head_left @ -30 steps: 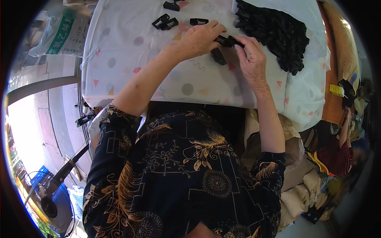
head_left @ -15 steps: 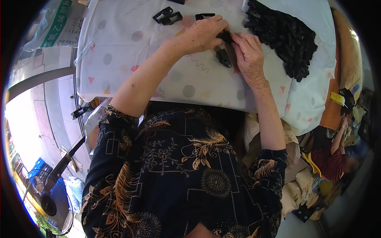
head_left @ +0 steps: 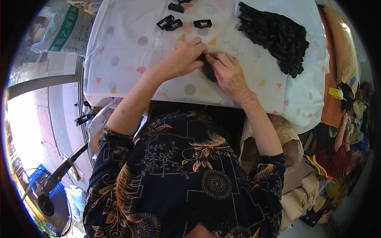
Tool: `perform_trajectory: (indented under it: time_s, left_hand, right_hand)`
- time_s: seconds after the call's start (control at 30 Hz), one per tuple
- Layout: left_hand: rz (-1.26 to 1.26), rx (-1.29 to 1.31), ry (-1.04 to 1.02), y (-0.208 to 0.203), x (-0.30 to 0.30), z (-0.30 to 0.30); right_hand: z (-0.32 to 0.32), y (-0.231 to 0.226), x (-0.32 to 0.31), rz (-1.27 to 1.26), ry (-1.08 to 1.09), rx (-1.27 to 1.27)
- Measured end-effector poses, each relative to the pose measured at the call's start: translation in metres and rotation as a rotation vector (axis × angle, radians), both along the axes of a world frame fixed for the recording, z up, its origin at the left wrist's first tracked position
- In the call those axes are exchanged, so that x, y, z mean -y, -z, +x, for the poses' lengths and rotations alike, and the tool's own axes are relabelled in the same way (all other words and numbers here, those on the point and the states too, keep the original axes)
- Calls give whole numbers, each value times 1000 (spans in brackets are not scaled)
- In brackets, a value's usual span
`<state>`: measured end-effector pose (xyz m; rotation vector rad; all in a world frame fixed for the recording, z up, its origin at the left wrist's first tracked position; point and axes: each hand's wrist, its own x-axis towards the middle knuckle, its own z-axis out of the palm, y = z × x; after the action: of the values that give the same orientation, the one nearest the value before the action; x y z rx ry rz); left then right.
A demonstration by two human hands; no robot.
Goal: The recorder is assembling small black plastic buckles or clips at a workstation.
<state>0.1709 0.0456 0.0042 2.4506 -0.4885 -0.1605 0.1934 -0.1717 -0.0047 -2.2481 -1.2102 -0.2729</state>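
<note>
My left hand (head_left: pixel 183 58) and my right hand (head_left: pixel 228 73) meet over the tablecloth, fingers pinched. Between their fingertips is a small black plastic part (head_left: pixel 204 58), mostly hidden by the fingers. A dark patch shows beneath, by the right palm; whether it is a piece or a shadow I cannot make out. Beyond the hands lie black plastic frames with rectangular openings: two touching frames (head_left: pixel 170 23) and a single frame (head_left: pixel 203 23). Farther off, another black piece (head_left: pixel 176 7) sits close to the table's far side.
A large heap of black plastic pieces (head_left: pixel 276 37) covers the table's right part. The patterned white tablecloth (head_left: pixel 119 79) hangs over the near edge. A printed plastic sack (head_left: pixel 69 29) stands at far left, a fan (head_left: pixel 47 202) at lower left. Another person (head_left: pixel 335 160) is at right.
Both hands have drawn nearer to me and slightly left. The single black frame beyond them now shows fully. The black piece lying under the hands is no longer clearly visible.
</note>
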Motion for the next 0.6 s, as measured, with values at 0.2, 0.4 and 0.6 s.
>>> perform_trajectory:
  time_s: [0.2,0.4,0.6]
  left_hand:
    - [-17,243,-139,-15,-19,30]
    - [209,207,-254,3,-2,70]
    - [77,169,-171,4,25,42]
  right_hand:
    - [76,-16,20,-112,163,264]
    - [118,-15,13,-640,173,389]
    - [99,-15,18,6,222,44]
